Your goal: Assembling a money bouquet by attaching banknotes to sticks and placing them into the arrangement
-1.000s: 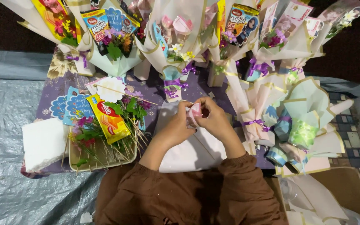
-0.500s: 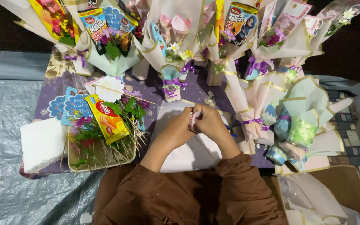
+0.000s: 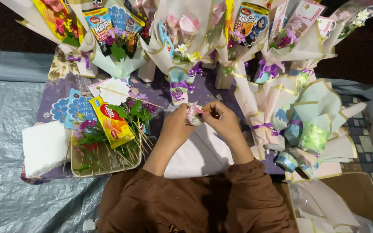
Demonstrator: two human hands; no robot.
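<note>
We pinch folded pink-white paper piece [image 3: 193, 113] between left hand [image 3: 175, 126] and right hand [image 3: 222, 121] | both grips pressed shut | its long axis: cannot tell

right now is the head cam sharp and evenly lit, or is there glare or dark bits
Head view: sharp on the left hand, right hand and small pink-and-white piece between them; soft glare on the grey tarp; background above the bouquets falls to near black; edges bend slightly.

A small pink and white folded paper piece [image 3: 193, 113] sits pinched between the fingertips of the left hand [image 3: 177, 125] and the right hand [image 3: 222, 121]. It looks crumpled and rolled, with one pink tip sticking up. It is held up in the air, above a white sheet of paper [image 3: 197, 153].
</note>
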